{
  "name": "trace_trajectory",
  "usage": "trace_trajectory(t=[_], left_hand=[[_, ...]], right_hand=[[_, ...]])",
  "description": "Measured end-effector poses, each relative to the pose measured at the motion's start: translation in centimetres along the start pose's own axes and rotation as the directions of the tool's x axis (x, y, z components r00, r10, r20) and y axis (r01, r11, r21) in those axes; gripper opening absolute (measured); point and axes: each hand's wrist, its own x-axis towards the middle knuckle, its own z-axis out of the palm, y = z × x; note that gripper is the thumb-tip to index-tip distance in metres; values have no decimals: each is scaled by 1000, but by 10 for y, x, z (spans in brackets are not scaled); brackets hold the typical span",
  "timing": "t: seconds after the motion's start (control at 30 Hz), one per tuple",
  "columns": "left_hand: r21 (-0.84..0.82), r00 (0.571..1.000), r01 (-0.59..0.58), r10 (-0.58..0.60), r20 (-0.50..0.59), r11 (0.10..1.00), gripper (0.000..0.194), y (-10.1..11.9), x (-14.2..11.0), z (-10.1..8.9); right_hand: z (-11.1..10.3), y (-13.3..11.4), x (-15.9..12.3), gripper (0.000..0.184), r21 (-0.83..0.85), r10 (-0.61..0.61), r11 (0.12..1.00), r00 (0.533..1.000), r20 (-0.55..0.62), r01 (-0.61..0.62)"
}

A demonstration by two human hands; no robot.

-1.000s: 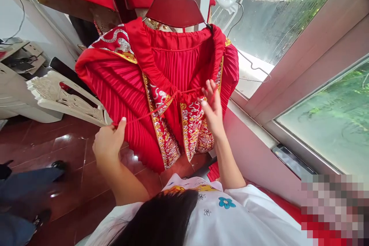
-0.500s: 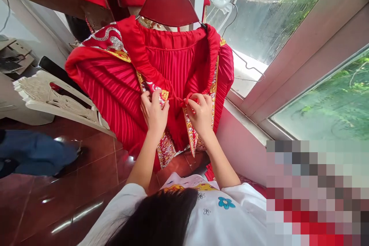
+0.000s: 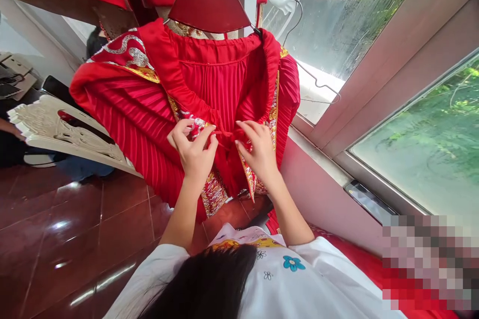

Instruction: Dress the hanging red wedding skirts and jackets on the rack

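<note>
Red pleated garment (image 3: 123,109): hung just beyond both hands, front gathers between them.
Left hand (image 3: 194,153): thumb and forefinger narrow, apparently pinching red cord (image 3: 224,134).
Right hand (image 3: 261,150): thumb and forefinger parted beside cord; contact impossible to tell.
Change: left hand drawn in from far out along cord a second ago; right pinch since loosened.
Meaning: cord work now seemingly close at garment's front, judged unfinished.
Containers: none made out.
Dark red hanger (image 3: 209,9): above hands, carrying garment.
Farther out: phone (image 3: 368,200) right of hands, carved chair (image 3: 62,127) left.
</note>
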Motion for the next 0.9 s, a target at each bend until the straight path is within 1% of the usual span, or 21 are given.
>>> trace_trajectory(t=[0.07, 0.13, 0.2, 0.27, 0.33, 0.4, 0.47, 0.53, 0.6, 0.67, 0.7, 0.83, 0.9], left_hand=[[-25, 998, -50, 51, 38, 998, 17, -3, 1, 3], [-46, 992, -69, 73, 104, 997, 18, -7, 3, 5], [-62, 983, -57, 67, 170, 996, 19, -8, 5, 3], [-82, 975, -35, 52, 214, 996, 16, -8, 7, -1], [-138, 971, 16, 18, 239, 990, 14, -5, 9, -5], [-238, 961, 113, -46, 271, 965, 14, -2, 12, -7], [-337, 945, 220, -115, 306, 915, 14, 2, 17, -8], [-382, 934, 281, -160, 319, 880, 14, 4, 23, -8], [-372, 920, 310, -177, 349, 875, 14, 5, 28, -9], [-348, 889, 330, -164, 427, 878, 15, 7, 33, -10], [-333, 865, 341, -155, 477, 879, 15, 8, 34, -11], [-214, 741, 365, -143, 657, 906, 25, 9, 32, -7], [-199, 680, 407, -150, 718, 892, 27, 8, 29, -1]], right_hand=[[17, -2, 6, 32, -7, -16, 1000, 1000, 22, 16], [29, -2, 10, 27, -36, 18, 999, 1000, 6, -17], [32, 0, 11, 27, -38, 20, 999, 1000, -22, -21], [29, 0, 11, 24, -6, -16, 1000, 999, -41, 16], [25, -2, 12, 21, 39, -78, 996, 994, -75, 81], [22, -5, 13, 17, 75, -137, 986, 982, -127, 147], [19, -9, 15, 16, 98, -186, 974, 969, -164, 204], [16, -10, 17, 16, 124, -208, 966, 965, -161, 229], [12, -10, 18, 14, 145, -189, 967, 972, -136, 208], [7, -9, 20, 11, 142, -154, 975, 982, -113, 169], [5, -9, 20, 9, 134, -145, 978, 984, -104, 158], [1, -7, 21, 8, 145, -173, 972, 981, -86, 184], [2, -7, 21, 7, 159, -182, 969, 981, -60, 190]])
